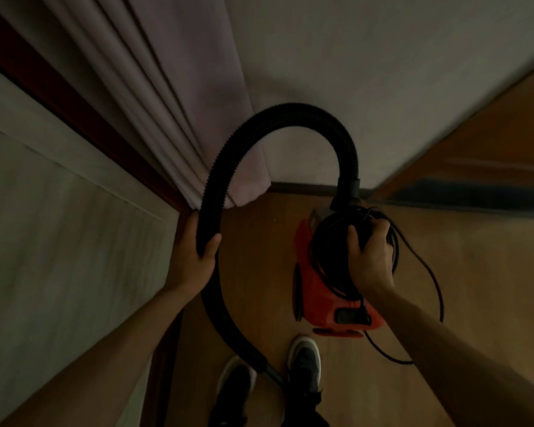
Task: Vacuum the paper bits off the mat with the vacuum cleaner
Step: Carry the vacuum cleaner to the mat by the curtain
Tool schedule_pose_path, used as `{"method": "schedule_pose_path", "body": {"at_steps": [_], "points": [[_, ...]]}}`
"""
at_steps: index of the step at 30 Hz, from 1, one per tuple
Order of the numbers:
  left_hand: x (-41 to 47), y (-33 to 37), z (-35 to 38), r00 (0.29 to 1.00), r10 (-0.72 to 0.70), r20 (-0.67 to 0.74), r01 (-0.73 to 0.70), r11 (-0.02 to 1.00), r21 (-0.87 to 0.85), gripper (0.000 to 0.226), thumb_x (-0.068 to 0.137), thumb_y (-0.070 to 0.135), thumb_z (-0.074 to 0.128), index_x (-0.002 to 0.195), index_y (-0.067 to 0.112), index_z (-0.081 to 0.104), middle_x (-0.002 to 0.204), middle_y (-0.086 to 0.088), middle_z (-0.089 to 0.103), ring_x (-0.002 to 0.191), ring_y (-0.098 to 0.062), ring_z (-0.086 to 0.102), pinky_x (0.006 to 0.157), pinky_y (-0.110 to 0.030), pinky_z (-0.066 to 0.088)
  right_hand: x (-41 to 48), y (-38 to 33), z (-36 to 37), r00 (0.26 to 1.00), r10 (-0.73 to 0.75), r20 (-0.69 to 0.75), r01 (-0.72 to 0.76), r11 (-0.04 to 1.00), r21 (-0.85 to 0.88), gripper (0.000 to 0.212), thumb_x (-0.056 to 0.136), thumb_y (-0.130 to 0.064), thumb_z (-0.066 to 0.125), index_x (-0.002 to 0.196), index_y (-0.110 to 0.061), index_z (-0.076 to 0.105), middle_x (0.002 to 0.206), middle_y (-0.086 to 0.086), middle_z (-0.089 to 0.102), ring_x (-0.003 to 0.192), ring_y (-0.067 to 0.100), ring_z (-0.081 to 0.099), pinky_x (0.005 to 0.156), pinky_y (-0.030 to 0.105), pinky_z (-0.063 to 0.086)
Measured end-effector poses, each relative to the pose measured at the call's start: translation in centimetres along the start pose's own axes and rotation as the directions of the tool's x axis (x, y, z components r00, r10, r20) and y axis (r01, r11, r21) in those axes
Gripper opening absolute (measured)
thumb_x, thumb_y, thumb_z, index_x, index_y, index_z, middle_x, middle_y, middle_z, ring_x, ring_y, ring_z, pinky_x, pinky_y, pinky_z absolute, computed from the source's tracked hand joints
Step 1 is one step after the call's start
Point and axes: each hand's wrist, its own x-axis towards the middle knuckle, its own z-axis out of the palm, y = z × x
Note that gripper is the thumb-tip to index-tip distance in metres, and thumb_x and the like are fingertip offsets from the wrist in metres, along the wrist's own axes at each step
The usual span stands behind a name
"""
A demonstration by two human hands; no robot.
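Note:
A red and black canister vacuum cleaner (324,306) hangs just above the wooden floor, right of centre. My right hand (372,254) is closed over its black top, with loops of black power cord (426,263) under the fingers. The cord trails down to the floor at the right. A ribbed black hose (293,114) arches up from the canister and comes down at the left, where my left hand (198,251) grips it. The hose's lower end passes between my shoes. No mat or paper bits are in view.
A pale curtain (179,97) hangs in the corner behind the hose. A white panelled door or wall (50,229) runs along the left. A wooden panel (475,152) stands at the right. My two dark shoes (305,365) stand on the wooden floor (259,272).

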Motion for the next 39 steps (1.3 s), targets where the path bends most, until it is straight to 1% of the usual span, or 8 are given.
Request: {"method": "schedule_pose_path", "body": {"at_steps": [6, 9, 11, 18, 23, 28, 32, 39], "points": [[-1.5, 7.8, -2.6, 0.992, 0.117, 0.052, -0.116, 0.993, -0.021, 0.053, 0.101, 0.032, 0.048, 0.15, 0.037, 0.027, 0.138, 0.016, 0.046, 0.122, -0.005, 0.047, 0.098, -0.023, 0.038, -2.5, -4.5, -7.2, 0.994, 0.021, -0.106, -0.019, 1.0, 0.018, 0.018, 0.101, -0.029, 0.047, 0.103, -0.018, 0.035, 0.073, 0.002, 0.056, 0.057, 0.025, 0.062, 0.045, 0.049, 0.053], [-1.8, 11.6, -3.3, 0.984, 0.155, 0.089, -0.154, 0.988, -0.021, 0.053, 0.101, 0.035, 0.048, 0.149, 0.038, 0.029, 0.131, 0.016, 0.05, 0.116, -0.007, 0.05, 0.087, -0.02, 0.041, -3.3, -6.7, -10.9, 0.985, 0.005, -0.171, -0.003, 1.0, 0.014, 0.016, 0.1, -0.029, 0.048, 0.104, -0.02, 0.035, 0.075, 0.001, 0.058, 0.055, 0.015, 0.061, 0.035, 0.026, 0.044], [-2.1, 14.5, -3.5, 0.977, 0.183, 0.106, -0.181, 0.983, -0.028, 0.054, 0.1, 0.037, 0.048, 0.15, 0.038, 0.029, 0.132, 0.014, 0.051, 0.115, -0.009, 0.051, 0.089, -0.024, 0.042, -3.9, -8.3, -13.6, 0.978, 0.003, -0.209, 0.0, 1.0, 0.013, 0.016, 0.1, -0.03, 0.048, 0.104, -0.02, 0.036, 0.074, 0.001, 0.059, 0.054, 0.013, 0.06, 0.034, 0.016, 0.037], [-5.3, 25.9, -5.0, 0.928, 0.33, 0.175, -0.323, 0.944, -0.071, 0.052, 0.1, 0.037, 0.047, 0.149, 0.035, 0.03, 0.128, 0.016, 0.048, 0.111, -0.007, 0.05, 0.091, -0.021, 0.039, -7.1, -14.1, -23.7, 0.927, -0.029, -0.373, 0.042, 0.999, 0.028, 0.017, 0.1, -0.027, 0.05, 0.098, -0.014, 0.038, 0.062, 0.009, 0.057, 0.041, 0.021, 0.054, 0.033, 0.028, 0.039], [-7.9, 35.1, -6.0, 0.882, 0.435, 0.185, -0.411, 0.899, -0.154, 0.05, 0.1, 0.037, 0.048, 0.147, 0.038, 0.032, 0.126, 0.015, 0.053, 0.107, -0.008, 0.053, 0.089, -0.022, 0.045, -9.9, -17.9, -31.8, 0.881, -0.079, -0.466, 0.077, 0.997, -0.024, 0.018, 0.099, -0.025, 0.052, 0.102, -0.012, 0.041, 0.064, -0.001, 0.056, 0.046, 0.009, 0.054, 0.035, 0.018, 0.037], [-12.2, 43.7, -5.1, 0.839, 0.508, 0.193, -0.482, 0.86, -0.167, 0.055, 0.1, 0.035, 0.049, 0.151, 0.032, 0.028, 0.121, 0.013, 0.047, 0.103, -0.009, 0.049, 0.071, -0.013, 0.039, -12.3, -20.9, -40.8, 0.821, -0.11, -0.56, 0.069, 0.993, -0.094, 0.016, 0.097, -0.023, 0.056, 0.099, -0.013, 0.044, 0.065, -0.011, 0.05, 0.057, 0.001, 0.051, 0.044, 0.009, 0.039], [-15.3, 50.7, -3.5, 0.809, 0.555, 0.194, -0.535, 0.832, -0.15, 0.054, 0.101, 0.033, 0.051, 0.15, 0.03, 0.03, 0.118, 0.011, 0.048, 0.1, -0.012, 0.051, 0.08, -0.021, 0.041, -13.7, -21.9, -47.3, 0.77, -0.085, -0.633, 0.058, 0.996, -0.063, 0.017, 0.096, -0.023, 0.056, 0.1, -0.01, 0.045, 0.072, -0.005, 0.053, 0.065, 0.015, 0.051, 0.056, 0.021, 0.034], [-19.7, 62.0, 1.4, 0.76, 0.615, 0.208, -0.596, 0.788, -0.151, 0.04, 0.099, 0.031, 0.056, 0.137, 0.025, 0.046, 0.117, 0.001, 0.062, 0.105, -0.024, 0.062, 0.088, -0.033, 0.05, -15.2, -21.7, -57.6, 0.69, -0.06, -0.722, 0.056, 0.998, -0.03, 0.027, 0.095, -0.025, 0.057, 0.107, -0.003, 0.049, 0.083, 0.003, 0.058, 0.084, 0.029, 0.063, 0.067, 0.023, 0.036]]}}
